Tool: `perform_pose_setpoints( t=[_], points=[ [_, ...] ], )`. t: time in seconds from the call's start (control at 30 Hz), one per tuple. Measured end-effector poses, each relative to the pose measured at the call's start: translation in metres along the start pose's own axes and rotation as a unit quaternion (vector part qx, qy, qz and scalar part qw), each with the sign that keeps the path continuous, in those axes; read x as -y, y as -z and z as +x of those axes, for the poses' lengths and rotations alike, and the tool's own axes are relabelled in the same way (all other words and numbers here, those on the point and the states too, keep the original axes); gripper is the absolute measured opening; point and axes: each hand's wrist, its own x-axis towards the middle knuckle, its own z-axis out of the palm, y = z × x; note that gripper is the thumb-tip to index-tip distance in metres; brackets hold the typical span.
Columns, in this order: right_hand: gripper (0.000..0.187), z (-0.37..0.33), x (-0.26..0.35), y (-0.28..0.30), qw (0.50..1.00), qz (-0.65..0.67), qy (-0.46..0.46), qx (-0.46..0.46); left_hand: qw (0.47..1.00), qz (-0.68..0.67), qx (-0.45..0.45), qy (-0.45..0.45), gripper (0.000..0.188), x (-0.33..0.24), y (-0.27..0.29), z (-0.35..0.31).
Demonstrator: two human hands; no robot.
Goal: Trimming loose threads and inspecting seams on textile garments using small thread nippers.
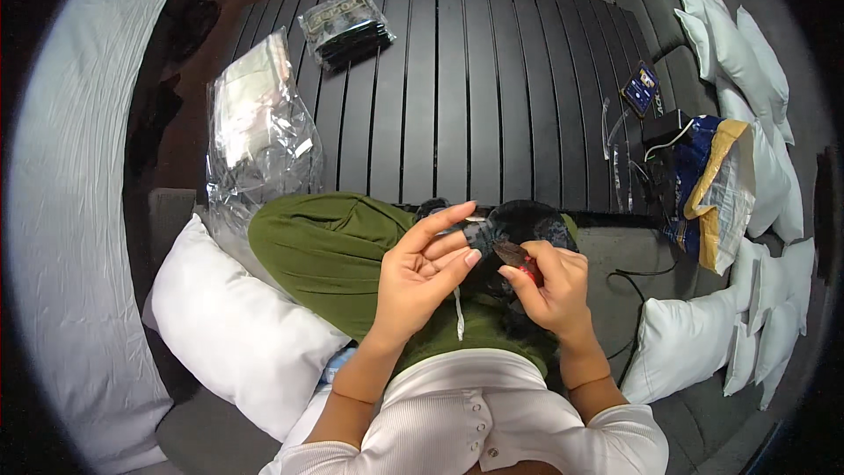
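Observation:
Both my hands are raised over my lap, close together. My left hand (418,273) has its fingers spread and curved, thumb apart from the index finger. Its fingertips are beside a dark, grey-patterned fabric piece (532,220) draped over my lap; whether they touch it I cannot tell. In my right hand (554,286) is a small tool with a dark brown flat end and a red part (530,271), closed between thumb and fingers. Its exact kind is partly hidden by the grip. The tool's dark end points toward the left hand, over the fabric.
A black slatted table (448,88) stands ahead, bearing a stack of plastic-wrapped packets (347,28). Left of it is a large clear plastic bag (259,123). At right are a blue-and-yellow bag (716,189), a dark blue card-like item (641,90) and a black cable (646,274). White pillows (242,325) flank me.

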Motion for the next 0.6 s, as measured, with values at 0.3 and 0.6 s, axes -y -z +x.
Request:
perform_pose_setpoints(
  t=[0.3, 0.6],
  points=[
    [0.02, 0.002, 0.003, 0.0, 0.999, -0.03, 0.007, -0.01, 0.996, 0.074, -0.021, -0.044, 0.043, 0.004, -0.003, -0.001],
    [0.018, -0.003, 0.012, -0.018, 0.993, 0.074, -0.084, -0.023, 0.994, 0.031, -0.06, -0.09, 0.046, 0.014, -0.015, 0.001]
  ],
)
